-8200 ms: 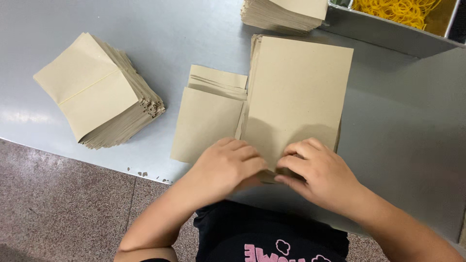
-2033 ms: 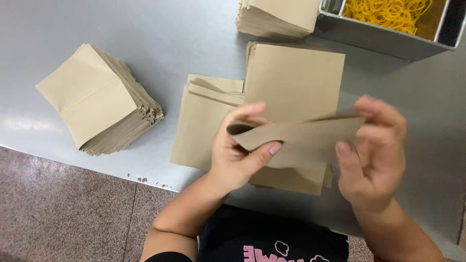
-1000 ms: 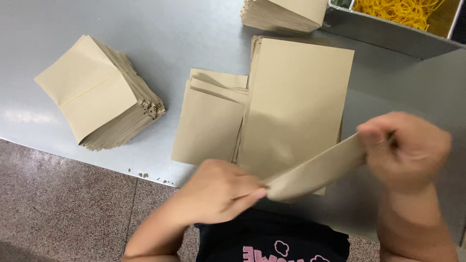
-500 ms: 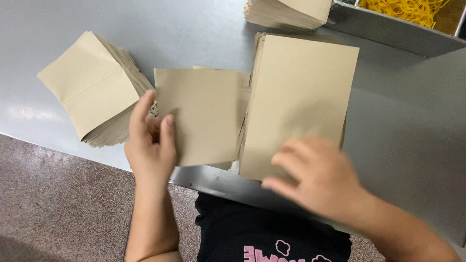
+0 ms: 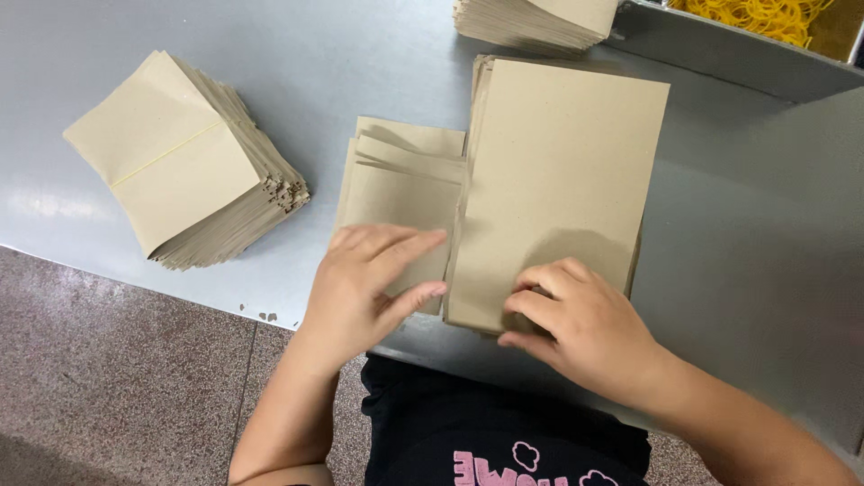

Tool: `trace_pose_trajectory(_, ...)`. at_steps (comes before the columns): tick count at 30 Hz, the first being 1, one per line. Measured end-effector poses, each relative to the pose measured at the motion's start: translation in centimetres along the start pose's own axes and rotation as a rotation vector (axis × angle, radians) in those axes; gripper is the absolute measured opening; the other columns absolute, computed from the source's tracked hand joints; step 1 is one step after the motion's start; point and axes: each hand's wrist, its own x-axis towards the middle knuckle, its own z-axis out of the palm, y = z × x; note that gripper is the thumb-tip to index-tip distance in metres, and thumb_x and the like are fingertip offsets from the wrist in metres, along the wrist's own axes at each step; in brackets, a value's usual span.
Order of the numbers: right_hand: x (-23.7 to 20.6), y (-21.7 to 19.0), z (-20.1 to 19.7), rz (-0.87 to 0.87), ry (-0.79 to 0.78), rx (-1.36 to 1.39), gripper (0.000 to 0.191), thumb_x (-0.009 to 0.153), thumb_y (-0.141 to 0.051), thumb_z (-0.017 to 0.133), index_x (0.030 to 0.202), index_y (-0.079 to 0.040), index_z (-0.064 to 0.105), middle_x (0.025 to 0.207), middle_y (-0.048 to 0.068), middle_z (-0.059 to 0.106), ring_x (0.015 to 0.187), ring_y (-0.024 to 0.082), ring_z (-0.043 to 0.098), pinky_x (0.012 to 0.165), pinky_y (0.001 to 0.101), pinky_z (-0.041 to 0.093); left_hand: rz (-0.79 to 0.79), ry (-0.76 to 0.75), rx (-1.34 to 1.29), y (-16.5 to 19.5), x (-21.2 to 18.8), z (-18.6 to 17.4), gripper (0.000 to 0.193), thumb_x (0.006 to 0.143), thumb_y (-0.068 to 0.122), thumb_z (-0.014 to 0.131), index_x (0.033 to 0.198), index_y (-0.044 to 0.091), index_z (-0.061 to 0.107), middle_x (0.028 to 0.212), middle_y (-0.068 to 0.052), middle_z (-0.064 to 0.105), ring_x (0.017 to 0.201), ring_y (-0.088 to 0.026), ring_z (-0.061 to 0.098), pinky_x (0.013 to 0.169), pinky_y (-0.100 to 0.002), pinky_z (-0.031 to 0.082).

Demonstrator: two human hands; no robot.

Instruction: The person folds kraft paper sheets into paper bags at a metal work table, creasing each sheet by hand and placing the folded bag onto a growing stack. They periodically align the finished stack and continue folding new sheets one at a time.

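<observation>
On the grey bench (image 5: 180,36), the left hand (image 5: 364,288) lies open and flat on the small pile of folded brown papers (image 5: 396,184) while the right hand (image 5: 585,328) pinches the near edge of the tall paper stack (image 5: 562,171), which might slide apart if tugged hard.
</observation>
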Motion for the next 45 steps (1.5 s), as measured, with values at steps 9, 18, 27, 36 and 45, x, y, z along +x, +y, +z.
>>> trace_pose_trajectory(9,-4.0,1.1,-2.8,-0.035,0.311,1.067,0.007,0.104,-0.008,0.06,0.109,-0.005,0.062,0.109,0.015,0.072,0.096,0.023,0.069,0.089,0.0403,0.058,0.072,0.028,-1.285,2.8,3.5,4.2,0.1,0.087,0.027,0.086,0.162,0.019,0.02,0.163,-0.008,0.036,0.15,-0.016,0.043,0.124,-0.034,0.036)
trace_pose_trajectory(18,-0.5,0.5,-3.6,-0.066,0.692,0.665,0.041,0.106,-0.015,0.047,0.143,-0.003,0.036,0.137,0.022,0.053,0.125,0.023,0.058,0.107,0.0372,0.048,0.084,-0.031,-0.864,5.7,5.1,4.3,0.041,0.095,0.007,0.08,0.133,0.006,0.066,0.128,-0.009,0.075,0.113,-0.015,0.075,0.1,-0.028,0.059)
trace_pose_trajectory(27,-2.1,3.3,0.6,-0.038,0.639,0.827,0.017,0.121,-0.015,0.041,0.131,-0.004,0.051,0.115,0.012,0.068,0.104,0.014,0.066,0.095,0.0279,0.055,0.258,0.077,-0.672,4.8,5.8,4.9,0.037,0.092,0.01,0.079,0.125,0.005,0.065,0.119,-0.01,0.073,0.106,-0.025,0.076,0.092,-0.029,0.059)
trace_pose_trajectory(36,-1.4,-1.7,-4.9,-0.077,0.561,-0.111,0.033,0.09,-0.03,0.068,0.11,-0.005,0.059,0.102,0.012,0.067,0.093,0.025,0.064,0.085,0.0367,0.05,-0.015,-0.088,-0.549,7.7,3.2,2.6,0.01,0.094,0.017,0.075,0.092,0.009,0.07,0.075,-0.008,0.066,0.063,-0.024,0.066,0.058,-0.036,0.052)
trace_pose_trajectory(45,-4.7,4.9,-4.8,0.243,0.72,-0.048,0.021,0.112,-0.015,0.069,0.094,-0.006,0.065,0.088,0.005,0.07,0.071,0.014,0.064,0.066,0.0244,0.048,0.322,-0.335,-0.358,5.0,1.2,-0.5,0.045,0.101,0.029,0.071,0.062,0.012,0.057,0.059,-0.004,0.055,0.058,-0.028,0.059,0.054,-0.045,0.043)
